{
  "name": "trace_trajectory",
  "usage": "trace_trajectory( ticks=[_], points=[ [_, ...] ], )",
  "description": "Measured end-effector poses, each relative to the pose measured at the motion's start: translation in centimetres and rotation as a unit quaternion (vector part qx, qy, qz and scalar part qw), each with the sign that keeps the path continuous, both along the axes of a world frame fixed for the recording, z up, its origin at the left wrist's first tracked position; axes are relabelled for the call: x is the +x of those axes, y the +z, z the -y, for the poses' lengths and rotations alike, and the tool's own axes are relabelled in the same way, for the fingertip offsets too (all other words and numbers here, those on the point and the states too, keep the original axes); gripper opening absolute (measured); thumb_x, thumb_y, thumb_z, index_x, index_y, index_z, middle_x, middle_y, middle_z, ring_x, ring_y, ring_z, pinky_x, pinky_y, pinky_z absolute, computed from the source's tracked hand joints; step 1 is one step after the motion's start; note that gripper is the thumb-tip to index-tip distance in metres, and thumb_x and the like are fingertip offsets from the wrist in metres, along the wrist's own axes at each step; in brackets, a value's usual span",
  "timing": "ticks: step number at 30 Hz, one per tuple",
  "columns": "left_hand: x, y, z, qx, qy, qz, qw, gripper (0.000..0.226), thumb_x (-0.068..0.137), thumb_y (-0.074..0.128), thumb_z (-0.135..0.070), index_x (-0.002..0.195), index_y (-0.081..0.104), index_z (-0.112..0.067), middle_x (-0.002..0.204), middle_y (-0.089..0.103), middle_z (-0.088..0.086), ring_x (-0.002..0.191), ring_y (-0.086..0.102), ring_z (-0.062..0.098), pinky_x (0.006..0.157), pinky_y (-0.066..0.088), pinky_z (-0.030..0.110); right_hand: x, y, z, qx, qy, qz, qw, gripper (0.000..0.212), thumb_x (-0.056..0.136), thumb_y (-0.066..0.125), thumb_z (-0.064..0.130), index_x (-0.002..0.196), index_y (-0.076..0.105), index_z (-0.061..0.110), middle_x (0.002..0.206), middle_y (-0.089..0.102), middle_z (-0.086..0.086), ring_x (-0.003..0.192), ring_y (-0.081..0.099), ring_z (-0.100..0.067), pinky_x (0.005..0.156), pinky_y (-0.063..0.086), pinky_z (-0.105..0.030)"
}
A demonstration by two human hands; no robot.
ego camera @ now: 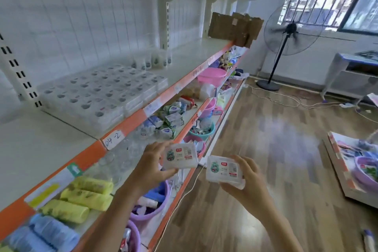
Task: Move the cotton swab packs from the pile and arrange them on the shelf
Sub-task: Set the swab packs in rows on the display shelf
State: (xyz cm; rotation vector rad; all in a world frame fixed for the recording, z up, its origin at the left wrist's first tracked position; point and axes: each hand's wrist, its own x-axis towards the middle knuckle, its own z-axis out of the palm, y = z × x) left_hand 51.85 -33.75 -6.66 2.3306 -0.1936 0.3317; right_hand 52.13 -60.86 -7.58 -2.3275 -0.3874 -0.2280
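**A swab pack in each hand, in front of the shelf**

Nearest me, low on the left, the purple tubs (pixel 151 208) on the bottom tier hold blue and white packets I can't make out clearly. Just left of them, on the tier above, lie the yellow rolls (pixel 81 198) side by side, with blue rolls (pixel 45 231) nearer still.

My left hand (pixel 152 166) grips a pack (pixel 181 155) by its left end, thumb under the near edge and fingers curled over the far one, label facing up at me. My right hand (pixel 245 182) holds a second pack (pixel 224 169) from beneath and behind, fingers wrapped round its right side. The two packs sit close together, apart, both in the air over the shelf's lower orange edge and the wood floor (pixel 255 149). Both forearms reach forward from the bottom of the view.

Further up on the left, the white shelf (pixel 41 139) carries the packs already arranged (pixel 102 94): a flat, tight grid of clear boxes, lids up, stacked at least two deep. Behind them stand a few small clear bottles (pixel 151 61).

Below that, a heap of green and blue wrapped packets (pixel 165 120) fills the middle tier, and beyond it a pink basin (pixel 211 75). A cardboard box (pixel 235 26) sits at the shelf's far end; a fan (pixel 290 30) stands past it.

To the right on the floor, a board (pixel 343 180) holds a purple tub (pixel 366 172) with more items, blurred.
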Motion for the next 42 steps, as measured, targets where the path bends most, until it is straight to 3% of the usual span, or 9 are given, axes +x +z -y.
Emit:
trace_trajectory(
  ticks=[5,9,14,20,23,26,30,33,42],
  points=[
    [8.1,2.0,-1.4,-0.007,0.037,0.011,0.999,0.072,0.068,0.077,-0.035,0.131,0.044,-0.022,0.12,0.043,-0.007,0.113,0.036,0.008,0.095,0.034,0.016,10.3,1.7,-1.6,0.013,0.036,0.02,0.999,0.072,0.065,0.082,0.02,0.129,0.048,0.021,0.115,0.04,0.01,0.117,0.041,-0.023,0.096,0.045,-0.036],
    [12.8,3.3,-2.5,0.007,0.083,0.016,0.996,0.075,0.065,0.077,-0.04,0.13,0.045,-0.022,0.12,0.043,-0.009,0.111,0.037,0.005,0.084,0.03,0.004,17.2,2.9,-3.5,0.017,0.08,0.014,0.997,0.074,0.068,0.08,0.021,0.132,0.044,0.025,0.117,0.034,0.013,0.12,0.035,-0.016,0.102,0.041,-0.037],
    [18.0,4.7,-3.6,-0.016,0.155,0.027,0.987,0.071,0.06,0.072,-0.047,0.123,0.043,-0.033,0.112,0.041,-0.022,0.105,0.043,0.003,0.09,0.039,0.016,26.4,4.2,-5.8,0.009,0.162,0.039,0.986,0.074,0.069,0.08,0.024,0.133,0.043,0.021,0.128,0.035,0.01,0.119,0.035,-0.01,0.105,0.036,-0.03],
    [21.5,7.9,-4.7,-0.034,0.269,0.056,0.961,0.07,0.055,0.06,-0.065,0.117,0.043,-0.037,0.116,0.04,-0.028,0.104,0.042,-0.014,0.081,0.034,0.001,35.9,8.0,-9.6,-0.01,0.304,0.09,0.948,0.071,0.071,0.078,0.025,0.132,0.04,0.026,0.119,0.028,0.014,0.109,0.03,-0.003,0.095,0.035,-0.023],
    [22.0,9.3,-6.0,-0.033,0.337,0.083,0.937,0.066,0.062,0.073,-0.053,0.119,0.046,-0.033,0.116,0.043,-0.022,0.105,0.043,-0.011,0.084,0.031,-0.001,39.1,10.4,-12.6,-0.004,0.38,0.107,0.919,0.069,0.071,0.078,0.023,0.131,0.044,0.02,0.118,0.032,0.011,0.107,0.036,-0.007,0.092,0.038,-0.024],
    [21.2,10.0,-7.9,-0.043,0.412,0.057,0.909,0.063,0.072,0.076,-0.029,0.127,0.047,-0.023,0.122,0.042,-0.011,0.11,0.042,0.002,0.082,0.033,0.001,40.7,12.0,-16.9,-0.005,0.444,0.127,0.887,0.071,0.071,0.078,0.027,0.131,0.044,0.017,0.118,0.033,0.007,0.113,0.042,-0.02,0.094,0.038,-0.03],
    [18.6,10.3,-11.1,-0.022,0.488,0.003,0.873,0.071,0.072,0.075,-0.035,0.134,0.043,-0.02,0.125,0.039,-0.006,0.115,0.04,0.008,0.094,0.033,0.02,40.5,13.0,-23.4,-0.004,0.529,0.104,0.842,0.072,0.072,0.077,0.031,0.133,0.042,0.018,0.125,0.034,0.002,0.118,0.041,-0.023,0.101,0.039,-0.035],
    [16.6,10.8,-14.3,-0.005,0.532,-0.013,0.847,0.071,0.073,0.076,-0.03,0.134,0.043,-0.016,0.121,0.035,-0.004,0.113,0.039,0.009,0.095,0.034,0.02,40.1,13.3,-28.6,-0.019,0.573,0.088,0.815,0.071,0.075,0.075,0.032,0.134,0.04,0.018,0.132,0.033,-0.003,0.125,0.034,-0.021,0.103,0.028,-0.026],
    [15.0,10.3,-25.4,0.037,0.573,-0.09,0.814,0.074,0.075,0.075,-0.028,0.135,0.039,-0.006,0.114,0.035,0.003,0.105,0.042,0.015,0.09,0.036,0.022,38.9,12.5,-43.2,-0.121,0.578,0.044,0.806,0.073,0.077,0.071,0.038,0.137,0.035,0.018,0.136,0.031,-0.006,0.126,0.033,-0.026,0.104,0.033,-0.037]
  ],
)
